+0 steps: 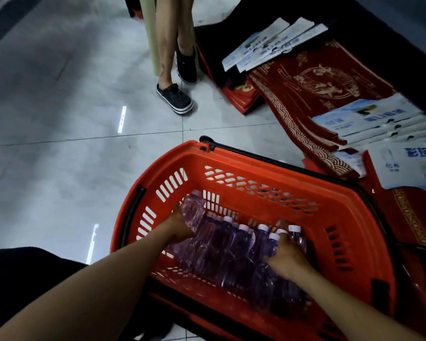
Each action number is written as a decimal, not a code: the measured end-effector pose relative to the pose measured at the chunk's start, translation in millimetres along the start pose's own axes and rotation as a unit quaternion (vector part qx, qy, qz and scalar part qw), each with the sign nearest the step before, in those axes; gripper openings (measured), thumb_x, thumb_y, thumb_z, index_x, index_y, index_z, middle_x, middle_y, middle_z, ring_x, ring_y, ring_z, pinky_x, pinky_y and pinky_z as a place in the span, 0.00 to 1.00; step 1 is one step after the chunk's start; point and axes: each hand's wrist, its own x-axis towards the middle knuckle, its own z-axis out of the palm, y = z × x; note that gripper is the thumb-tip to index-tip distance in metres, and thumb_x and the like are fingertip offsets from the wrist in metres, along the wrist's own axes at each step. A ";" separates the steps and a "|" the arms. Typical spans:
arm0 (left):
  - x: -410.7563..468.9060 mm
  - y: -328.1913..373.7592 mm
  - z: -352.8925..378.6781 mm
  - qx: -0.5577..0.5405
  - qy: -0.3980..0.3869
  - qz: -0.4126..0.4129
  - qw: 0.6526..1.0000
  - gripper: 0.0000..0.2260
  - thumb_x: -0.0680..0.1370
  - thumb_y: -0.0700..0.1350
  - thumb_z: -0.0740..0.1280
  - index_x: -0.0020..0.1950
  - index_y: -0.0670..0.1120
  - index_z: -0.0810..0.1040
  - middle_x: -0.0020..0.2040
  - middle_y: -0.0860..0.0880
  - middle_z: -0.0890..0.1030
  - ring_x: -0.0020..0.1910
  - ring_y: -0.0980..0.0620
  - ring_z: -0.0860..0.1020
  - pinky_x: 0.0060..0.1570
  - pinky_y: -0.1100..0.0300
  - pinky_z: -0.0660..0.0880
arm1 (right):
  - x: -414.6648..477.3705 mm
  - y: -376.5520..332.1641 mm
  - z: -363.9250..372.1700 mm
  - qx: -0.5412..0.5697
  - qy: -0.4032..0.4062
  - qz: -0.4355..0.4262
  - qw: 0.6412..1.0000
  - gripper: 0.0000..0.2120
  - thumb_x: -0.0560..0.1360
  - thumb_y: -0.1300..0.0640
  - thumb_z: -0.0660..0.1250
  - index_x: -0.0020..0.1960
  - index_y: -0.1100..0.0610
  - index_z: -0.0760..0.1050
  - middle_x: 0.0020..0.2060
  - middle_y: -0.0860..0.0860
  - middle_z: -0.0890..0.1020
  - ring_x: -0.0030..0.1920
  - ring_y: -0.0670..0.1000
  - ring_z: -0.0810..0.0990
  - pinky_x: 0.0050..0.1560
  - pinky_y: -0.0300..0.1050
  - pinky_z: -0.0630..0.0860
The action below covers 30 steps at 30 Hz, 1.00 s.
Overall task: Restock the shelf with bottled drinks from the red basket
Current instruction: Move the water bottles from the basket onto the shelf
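Both arms reach into the red basket (pixel 354 217): left hand (pixel 180 225) fingers curl round a purple bottle (pixel 194 210), right hand (pixel 287 260) fingers clasp a capped bottle (pixel 298 238). Grey tiled floor (pixel 59 119) lies beneath.

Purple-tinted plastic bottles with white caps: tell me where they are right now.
In the head view, lower centre-right: the purple-tinted plastic bottles lie inside the red plastic basket, between the left hand and right hand.

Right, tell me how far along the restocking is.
Done: nothing visible; no shelf is in view. In hand: the left hand grips one end of the purple bottles lying in the red basket; the right hand is at their white caps. Left: every bottle has yet to reach a shelf.
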 end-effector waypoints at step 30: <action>-7.7 22.9 38.3 -0.385 -0.246 0.034 0.889 0.27 0.68 0.37 0.74 0.66 0.45 0.72 0.60 0.42 0.81 0.59 0.43 0.80 0.52 0.47 0.77 | -12.5 -40.2 -25.9 0.515 -0.205 0.030 0.832 0.14 0.72 0.63 0.72 0.56 0.54 0.76 0.48 0.49 0.82 0.47 0.49 0.80 0.46 0.48 0.74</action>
